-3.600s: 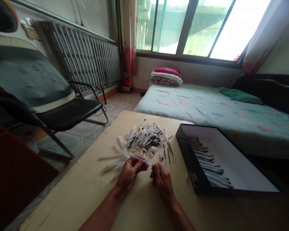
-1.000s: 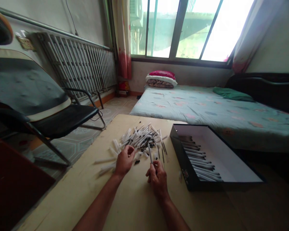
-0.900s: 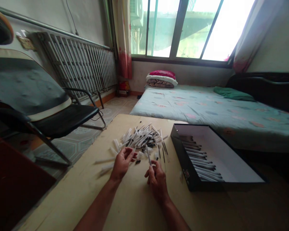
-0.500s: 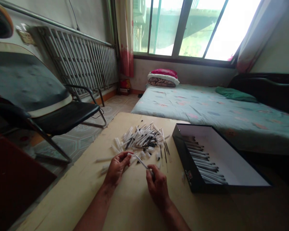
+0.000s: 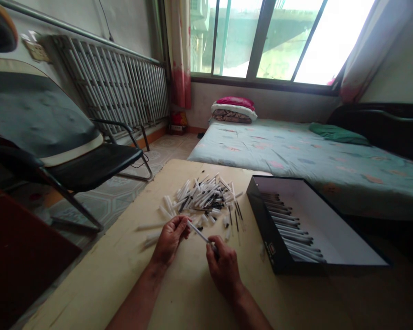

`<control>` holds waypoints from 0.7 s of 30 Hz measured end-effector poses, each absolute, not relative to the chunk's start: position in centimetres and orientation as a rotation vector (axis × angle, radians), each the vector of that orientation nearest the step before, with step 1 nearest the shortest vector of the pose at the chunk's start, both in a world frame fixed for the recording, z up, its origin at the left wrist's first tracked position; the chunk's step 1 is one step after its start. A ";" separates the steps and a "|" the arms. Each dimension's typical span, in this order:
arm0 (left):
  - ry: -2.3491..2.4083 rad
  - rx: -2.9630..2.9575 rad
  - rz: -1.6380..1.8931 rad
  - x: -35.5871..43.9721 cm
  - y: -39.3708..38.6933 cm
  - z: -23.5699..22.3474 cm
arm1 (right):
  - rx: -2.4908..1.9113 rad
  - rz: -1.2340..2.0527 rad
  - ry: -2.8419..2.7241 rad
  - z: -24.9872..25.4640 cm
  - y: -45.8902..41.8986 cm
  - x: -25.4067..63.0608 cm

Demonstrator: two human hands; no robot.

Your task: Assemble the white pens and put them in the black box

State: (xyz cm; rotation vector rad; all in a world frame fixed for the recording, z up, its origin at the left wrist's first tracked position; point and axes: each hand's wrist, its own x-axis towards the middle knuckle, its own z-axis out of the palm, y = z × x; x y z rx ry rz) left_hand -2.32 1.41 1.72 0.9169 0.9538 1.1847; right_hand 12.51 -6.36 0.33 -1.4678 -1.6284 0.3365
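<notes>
The right hand (image 5: 223,270) pinches the lower end of a white ballpoint pen (image 5: 200,233) between its fingertips, while the left hand (image 5: 170,240) sits curled at the pen's upper end, though whether it grips the pen cannot be told. The pen slants across the gap between them, above a pale table (image 5: 99,270). At 12 o'clock, just beyond the hands, spreads a loose heap of pens (image 5: 206,199); at 2 o'clock, an open black-walled box (image 5: 266,229) holds pens (image 5: 289,224) lying side by side; a black folding chair (image 5: 96,167) stands at 10 o'clock
</notes>
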 end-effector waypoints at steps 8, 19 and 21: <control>0.891 0.979 1.171 -1.0 0.5 1.7 | -1.538 0.258 -1.795 -0.2 -6.4 12.3; 0.798 0.828 1.230 0.3 -0.1 1.3 | -1.397 0.516 -1.572 0.4 -6.7 11.8; 0.770 0.811 1.230 0.3 -0.2 1.4 | -1.363 0.620 -1.485 0.6 -6.7 11.8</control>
